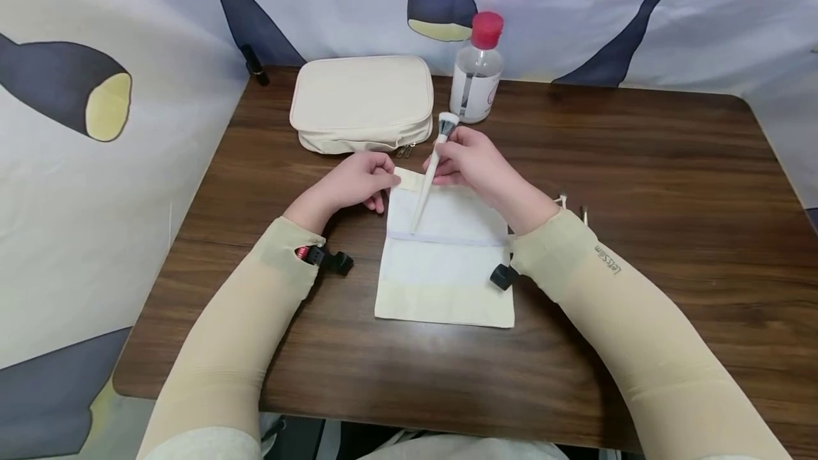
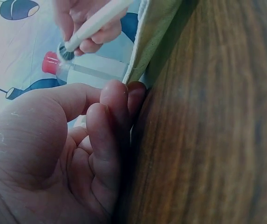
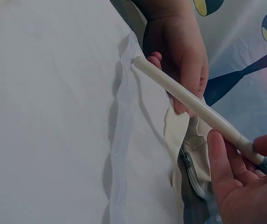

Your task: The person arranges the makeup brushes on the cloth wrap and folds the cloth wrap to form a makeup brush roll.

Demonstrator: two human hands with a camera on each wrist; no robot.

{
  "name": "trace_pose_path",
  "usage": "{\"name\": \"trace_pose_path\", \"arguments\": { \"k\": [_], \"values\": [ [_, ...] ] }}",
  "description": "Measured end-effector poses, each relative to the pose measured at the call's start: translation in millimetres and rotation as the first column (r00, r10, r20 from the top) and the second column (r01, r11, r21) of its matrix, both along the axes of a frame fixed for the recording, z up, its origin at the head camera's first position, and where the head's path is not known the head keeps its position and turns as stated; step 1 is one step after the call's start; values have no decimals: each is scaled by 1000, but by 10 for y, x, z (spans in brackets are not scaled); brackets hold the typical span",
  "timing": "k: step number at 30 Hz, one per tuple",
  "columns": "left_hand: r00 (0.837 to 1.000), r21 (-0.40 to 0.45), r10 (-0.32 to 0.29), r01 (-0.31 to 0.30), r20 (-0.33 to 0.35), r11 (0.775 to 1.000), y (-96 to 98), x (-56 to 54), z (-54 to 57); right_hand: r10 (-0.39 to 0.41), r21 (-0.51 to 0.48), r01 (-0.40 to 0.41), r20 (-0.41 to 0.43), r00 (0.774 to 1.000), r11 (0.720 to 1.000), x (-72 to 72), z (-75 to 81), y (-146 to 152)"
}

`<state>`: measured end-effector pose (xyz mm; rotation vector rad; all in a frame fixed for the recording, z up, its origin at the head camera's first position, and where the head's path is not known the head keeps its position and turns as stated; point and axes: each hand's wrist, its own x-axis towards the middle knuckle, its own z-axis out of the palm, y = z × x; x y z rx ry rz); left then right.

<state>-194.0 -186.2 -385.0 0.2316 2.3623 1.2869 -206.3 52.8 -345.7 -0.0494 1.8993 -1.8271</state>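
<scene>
A makeup brush (image 1: pixel 427 187) with a pale handle is pinched near its bristle end by my right hand (image 1: pixel 471 162). Its bristles point up and away, and the handle slants down over a white cloth brush holder (image 1: pixel 441 289) lying unfolded on the table. In the right wrist view the handle's tip meets the edge of an elastic band (image 3: pixel 121 140) running across the cloth. My left hand (image 1: pixel 358 182) pinches the cloth's far left corner between thumb and fingers. The left wrist view shows that cloth edge (image 2: pixel 147 42) raised at the fingertips.
Behind the hands stand a cream zipped cosmetic bag (image 1: pixel 361 98) and a clear bottle (image 1: pixel 476 84) with a red cap. A small black tube (image 1: pixel 254 66) is at the table's back left corner. Slim small items (image 1: pixel 584 215) show beside the right sleeve. Patterned fabric hangs behind the table.
</scene>
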Motion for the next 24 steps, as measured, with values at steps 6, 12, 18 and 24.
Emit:
{"name": "trace_pose_path", "arguments": {
  "k": [6, 12, 18, 24],
  "values": [
    [1000, 18, -16, 16, 17, 1000, 26, -1, -11, -20, 0, 20, 19, 1000, 1000, -20, -47, -29],
    [1000, 16, -12, 12, 1, 1000, 24, 0, 8, 9, -15, -9, 47, 999, 1000, 22, -54, -91],
    [1000, 13, -12, 12, 19, 1000, 13, -7, 5, 43, -9, -42, 50, 998, 999, 58, -97, -140],
    [1000, 30, -8, 7, 22, 1000, -1, -20, 12, 92, -2, -92, 36, 995, 996, 86, -134, -177]
  ]
}}
